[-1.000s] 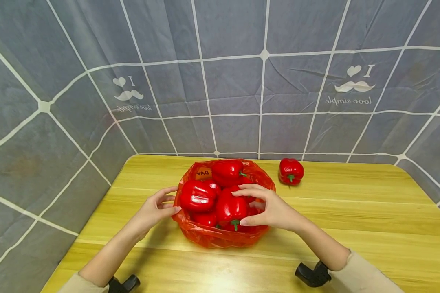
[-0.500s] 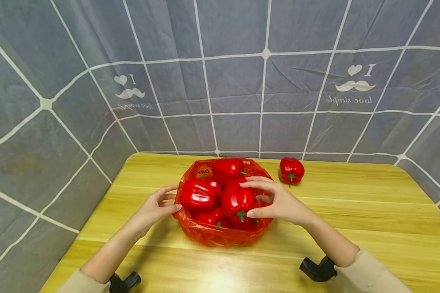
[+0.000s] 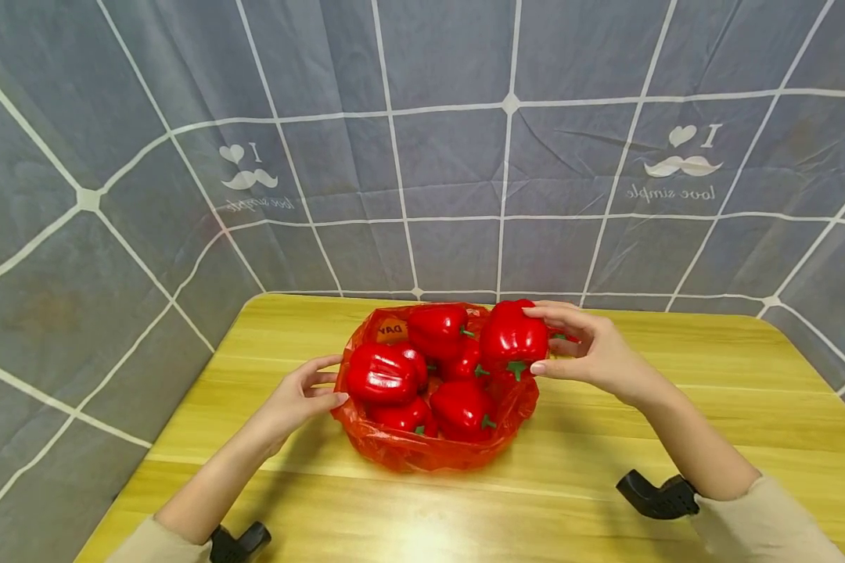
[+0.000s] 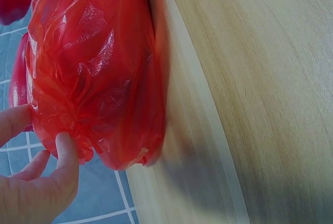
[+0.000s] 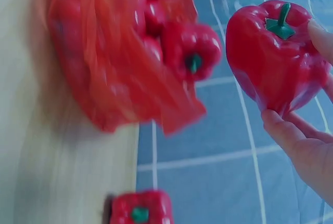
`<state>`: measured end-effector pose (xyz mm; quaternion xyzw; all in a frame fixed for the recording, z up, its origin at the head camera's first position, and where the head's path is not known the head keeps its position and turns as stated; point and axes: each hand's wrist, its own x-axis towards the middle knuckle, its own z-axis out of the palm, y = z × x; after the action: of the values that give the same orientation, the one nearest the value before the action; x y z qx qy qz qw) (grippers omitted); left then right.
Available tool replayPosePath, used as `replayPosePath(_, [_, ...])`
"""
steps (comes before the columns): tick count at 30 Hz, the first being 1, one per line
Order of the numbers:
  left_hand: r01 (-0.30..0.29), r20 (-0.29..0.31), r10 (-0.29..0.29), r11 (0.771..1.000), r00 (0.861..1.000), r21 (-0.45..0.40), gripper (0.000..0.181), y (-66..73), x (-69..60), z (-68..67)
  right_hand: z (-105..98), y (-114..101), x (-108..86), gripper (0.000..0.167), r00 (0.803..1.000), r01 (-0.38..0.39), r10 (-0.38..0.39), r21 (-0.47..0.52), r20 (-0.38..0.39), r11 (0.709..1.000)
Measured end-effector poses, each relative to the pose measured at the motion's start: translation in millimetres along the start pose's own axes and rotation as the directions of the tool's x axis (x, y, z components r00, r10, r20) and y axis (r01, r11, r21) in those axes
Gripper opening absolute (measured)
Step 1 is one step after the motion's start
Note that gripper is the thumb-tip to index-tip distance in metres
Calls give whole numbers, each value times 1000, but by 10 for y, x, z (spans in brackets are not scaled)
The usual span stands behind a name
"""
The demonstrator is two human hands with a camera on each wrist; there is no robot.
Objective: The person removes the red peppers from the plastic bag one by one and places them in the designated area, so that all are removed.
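Note:
A red plastic bag [image 3: 422, 453], its mouth turned up, stands on the table with several red bell peppers [image 3: 383, 375] inside. At its left rim, my left hand [image 3: 299, 403] holds the plastic between thumb and fingers; the left wrist view shows the fingertips against the crumpled bag [image 4: 104, 78]. My right hand [image 3: 591, 352] grips another bell pepper [image 3: 514, 336] above the bag's right rim, thumb below and fingers over its side. In the right wrist view, that pepper [image 5: 276, 57] is raised apart from the bag, green stem showing.
A single bell pepper [image 3: 563, 338] sits on the table at the back right, mostly hidden behind my right hand. The wooden table [image 3: 711, 407] extends right of the bag. A grey cloth with white grid lines [image 3: 451, 172] hangs behind and at the left.
My right hand has lifted a bell pepper out of the bag's pile and carried it right and back, exposing peppers beneath. My left hand has stayed at the bag's left rim.

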<state>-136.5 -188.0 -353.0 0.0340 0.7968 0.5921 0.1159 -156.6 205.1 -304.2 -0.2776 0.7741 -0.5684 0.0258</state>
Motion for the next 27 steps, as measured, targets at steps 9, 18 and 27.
replayPosePath(9, [-11,5,11,1000,1000,-6,60,-5,1,-5,-403,54,-186,54,990,-58,54,-26,-127,998])
replayPosePath(18, [1,-12,-1,1000,1000,14,60,-24,-14,0,-694,258,-407,55,966,-168,154,-52,-210,984])
replayPosePath(27, [-7,-9,7,1000,1000,11,60,-23,-20,2,-880,538,-592,56,948,-233,205,-93,-243,968])
